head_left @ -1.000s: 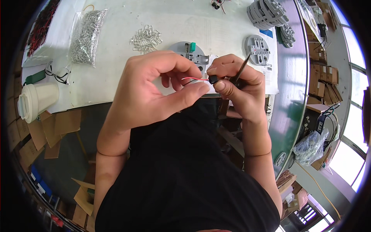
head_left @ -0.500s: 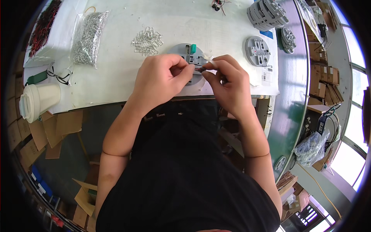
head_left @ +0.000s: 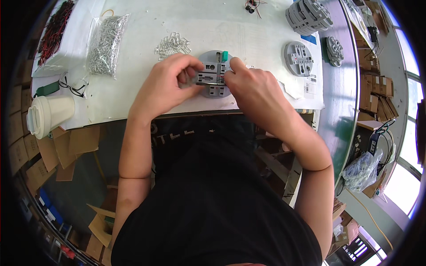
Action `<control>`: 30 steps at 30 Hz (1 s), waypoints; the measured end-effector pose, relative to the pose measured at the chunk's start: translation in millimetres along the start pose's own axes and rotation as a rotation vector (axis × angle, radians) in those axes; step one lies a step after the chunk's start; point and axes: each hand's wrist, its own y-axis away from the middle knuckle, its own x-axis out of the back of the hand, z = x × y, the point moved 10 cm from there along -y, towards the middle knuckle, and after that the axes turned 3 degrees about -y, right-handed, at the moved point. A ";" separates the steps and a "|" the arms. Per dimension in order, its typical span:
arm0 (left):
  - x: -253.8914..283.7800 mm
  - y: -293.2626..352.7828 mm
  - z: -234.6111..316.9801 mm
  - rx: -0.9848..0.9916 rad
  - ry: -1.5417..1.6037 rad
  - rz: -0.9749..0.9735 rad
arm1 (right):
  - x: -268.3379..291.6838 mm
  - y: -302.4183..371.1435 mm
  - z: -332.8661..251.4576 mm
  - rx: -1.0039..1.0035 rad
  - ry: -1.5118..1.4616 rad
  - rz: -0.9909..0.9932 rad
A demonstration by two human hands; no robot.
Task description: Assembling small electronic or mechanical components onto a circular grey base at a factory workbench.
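Note:
A round grey plastic part [head_left: 216,73] with slots and a small green piece lies on the white table [head_left: 248,40] just past the near edge. My left hand [head_left: 166,84] pinches its left side with thumb and fingers. My right hand [head_left: 253,86] presses fingertips onto its right side, near the green piece. Whether a thin tool or clip sits under the right fingers is hidden. A small heap of loose metal clips [head_left: 172,44] lies just beyond my left hand.
A clear bag of metal clips [head_left: 104,44] and a bag of red wires [head_left: 55,31] lie far left. A white lidded paper cup [head_left: 46,116] lies on its side at the left edge. More round grey parts [head_left: 299,57] and a stack [head_left: 308,15] sit right.
Both hands moved away from my chest out over the table and came down on the round grey part. The dark thin tool seen in my right hand earlier no longer shows.

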 end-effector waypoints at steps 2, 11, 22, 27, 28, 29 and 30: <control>6.1 3.4 -0.6 -0.016 -0.054 0.038 | -0.1 -1.5 -1.4 0.081 -0.024 -0.039; -14.1 5.8 35.6 -0.369 -0.258 0.174 | 3.3 11.5 17.3 -0.050 -0.158 0.095; -19.5 -3.2 24.6 -0.228 -0.383 0.112 | -10.1 15.4 22.6 -0.175 -0.185 0.077; -19.8 -2.2 27.8 -0.240 -0.436 0.103 | -10.1 15.1 21.5 -0.116 -0.225 0.110; -19.9 -2.3 28.3 -0.245 -0.443 0.104 | -10.5 14.7 21.6 -0.109 -0.218 0.101; -19.1 -2.3 26.9 -0.246 -0.451 0.109 | -11.9 13.0 20.3 -0.095 -0.211 0.092; -19.0 -3.3 24.3 -0.234 -0.456 0.108 | -12.0 12.8 18.4 -0.088 -0.220 0.087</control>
